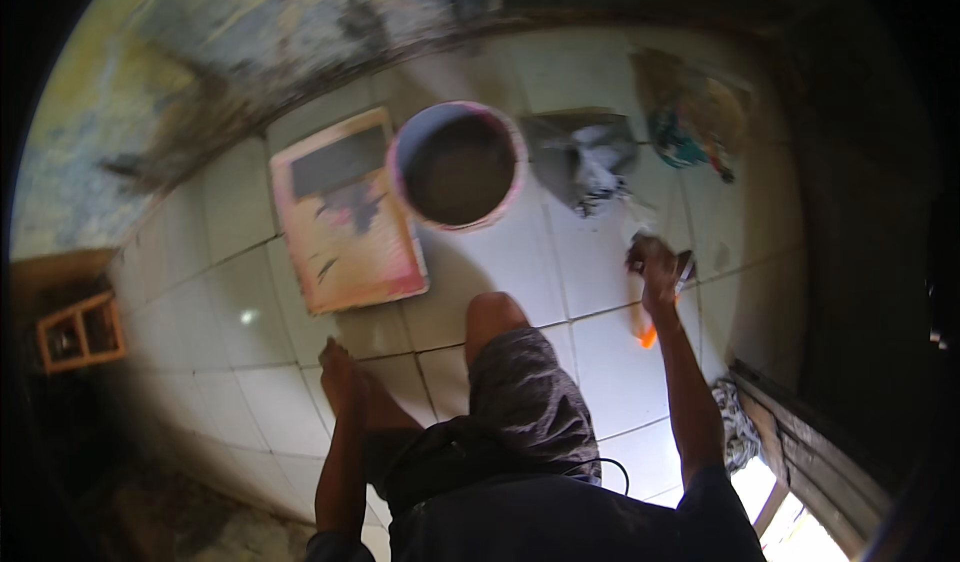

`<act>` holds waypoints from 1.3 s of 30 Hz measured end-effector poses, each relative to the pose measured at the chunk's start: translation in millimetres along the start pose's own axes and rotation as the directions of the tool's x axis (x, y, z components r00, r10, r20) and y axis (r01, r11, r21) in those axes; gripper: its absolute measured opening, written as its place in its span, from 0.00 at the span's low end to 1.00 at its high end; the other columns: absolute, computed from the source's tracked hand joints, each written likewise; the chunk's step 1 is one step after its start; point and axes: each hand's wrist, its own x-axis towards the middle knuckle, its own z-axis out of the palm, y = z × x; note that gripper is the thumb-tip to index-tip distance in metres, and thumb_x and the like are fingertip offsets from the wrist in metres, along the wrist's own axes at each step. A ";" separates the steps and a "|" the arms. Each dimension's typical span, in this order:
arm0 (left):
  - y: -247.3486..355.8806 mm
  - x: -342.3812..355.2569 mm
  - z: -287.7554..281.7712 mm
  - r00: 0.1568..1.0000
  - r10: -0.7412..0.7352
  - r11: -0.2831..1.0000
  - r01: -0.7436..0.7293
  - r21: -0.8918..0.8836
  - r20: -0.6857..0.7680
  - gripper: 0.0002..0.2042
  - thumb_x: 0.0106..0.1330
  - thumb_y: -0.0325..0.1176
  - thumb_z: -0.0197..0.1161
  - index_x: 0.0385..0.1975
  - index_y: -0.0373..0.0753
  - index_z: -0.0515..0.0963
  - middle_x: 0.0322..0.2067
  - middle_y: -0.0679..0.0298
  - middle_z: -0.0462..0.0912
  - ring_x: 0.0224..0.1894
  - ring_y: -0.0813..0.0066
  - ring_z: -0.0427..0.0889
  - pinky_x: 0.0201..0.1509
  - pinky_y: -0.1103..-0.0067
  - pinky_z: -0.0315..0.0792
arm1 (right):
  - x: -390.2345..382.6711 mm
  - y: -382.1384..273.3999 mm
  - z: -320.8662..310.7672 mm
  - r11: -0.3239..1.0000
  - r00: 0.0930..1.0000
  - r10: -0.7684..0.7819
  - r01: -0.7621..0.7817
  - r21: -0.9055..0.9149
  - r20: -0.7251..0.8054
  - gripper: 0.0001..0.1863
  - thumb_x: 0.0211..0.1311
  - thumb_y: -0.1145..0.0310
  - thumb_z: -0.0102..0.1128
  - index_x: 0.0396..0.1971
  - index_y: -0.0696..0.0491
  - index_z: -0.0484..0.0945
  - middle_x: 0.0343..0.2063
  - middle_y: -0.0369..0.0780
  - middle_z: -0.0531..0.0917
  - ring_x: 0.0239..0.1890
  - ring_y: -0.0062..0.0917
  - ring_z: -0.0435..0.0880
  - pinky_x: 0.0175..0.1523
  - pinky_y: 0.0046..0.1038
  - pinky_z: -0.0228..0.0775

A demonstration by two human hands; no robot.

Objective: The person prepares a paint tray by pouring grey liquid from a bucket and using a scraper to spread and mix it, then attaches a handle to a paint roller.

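My right hand (656, 272) reaches down to the tiled floor on the right. Its fingers look curled, but blur hides what they hold, if anything. Right beside it, an orange-ended object (647, 332) shows below the hand. A sheet of dark grey material (553, 140) with a crumpled whitish piece (600, 162) on it lies just beyond. My left hand (341, 374) hangs near my left knee, its fingers too indistinct to read. Ahead of it rests a pink-stained paint tray (350, 252) with grey paint at its far end. Touching or nearly touching the tray is a round bucket (516, 167) of dark grey liquid.
A stained, patchy wall (230, 32) runs along the far side. At the far right lies a crumpled plastic bag (705, 122) with teal and reddish marks. An orange frame-like object (82, 334) stands far left. Wooden boards (810, 452) and patterned cloth (735, 425) are at the lower right.
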 end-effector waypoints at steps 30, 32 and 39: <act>28.8 260.0 -42.3 0.928 -0.177 0.928 0.268 -0.260 0.328 0.39 0.61 0.65 0.42 0.51 0.28 0.69 0.48 0.54 0.74 0.49 0.67 0.72 0.52 0.74 0.67 | -94.8 33.1 359.5 0.912 0.941 -0.174 0.265 -0.312 0.289 0.21 0.64 0.62 0.48 0.51 0.61 0.69 0.36 0.54 0.79 0.37 0.47 0.79 0.41 0.37 0.69; 37.1 242.0 -63.3 0.929 -0.159 0.924 0.260 -0.280 0.335 0.37 0.63 0.63 0.41 0.50 0.28 0.69 0.47 0.55 0.74 0.47 0.69 0.72 0.51 0.75 0.67 | -112.2 19.7 354.4 0.930 0.935 -0.165 0.253 -0.266 0.312 0.20 0.64 0.63 0.47 0.51 0.60 0.69 0.35 0.53 0.79 0.36 0.47 0.79 0.40 0.37 0.70; 97.5 185.6 -129.8 0.924 -0.022 0.932 0.158 -0.328 0.382 0.33 0.69 0.57 0.35 0.54 0.29 0.65 0.49 0.57 0.73 0.49 0.72 0.71 0.53 0.78 0.66 | -164.5 -25.4 330.1 0.960 0.935 -0.213 0.255 -0.118 0.283 0.18 0.65 0.64 0.48 0.51 0.57 0.70 0.34 0.51 0.80 0.34 0.40 0.81 0.40 0.32 0.70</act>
